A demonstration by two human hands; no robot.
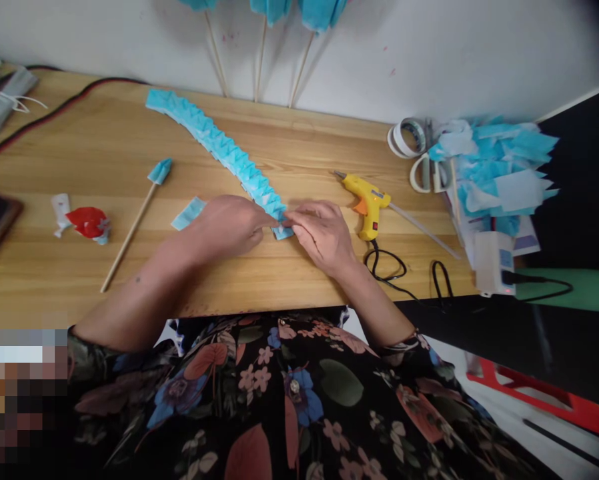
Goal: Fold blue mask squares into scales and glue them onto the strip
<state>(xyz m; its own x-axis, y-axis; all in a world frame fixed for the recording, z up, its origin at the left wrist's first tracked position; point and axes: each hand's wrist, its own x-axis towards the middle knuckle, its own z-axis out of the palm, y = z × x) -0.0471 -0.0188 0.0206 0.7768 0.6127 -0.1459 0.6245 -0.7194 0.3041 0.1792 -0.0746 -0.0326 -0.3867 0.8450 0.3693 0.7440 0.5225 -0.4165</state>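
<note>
With both forearms [382, 300] angled inward, the left hand [232, 223] points one finger [271, 219] toward the bent-fingered right hand [324, 235]

You have open wood on the table [312, 153] past your right hand [324, 235], between the strip [229, 157] and the glue gun [372, 203], back toward the wall [369, 67]. The gun and its looped cord [405, 268] block a sweep right. The strip slants far leftward, barring a flat crossing; left of it, a blue piece [187, 214] and a stick [128, 233] interrupt your path. Bare wood lies between your forearms [152, 283].
</note>
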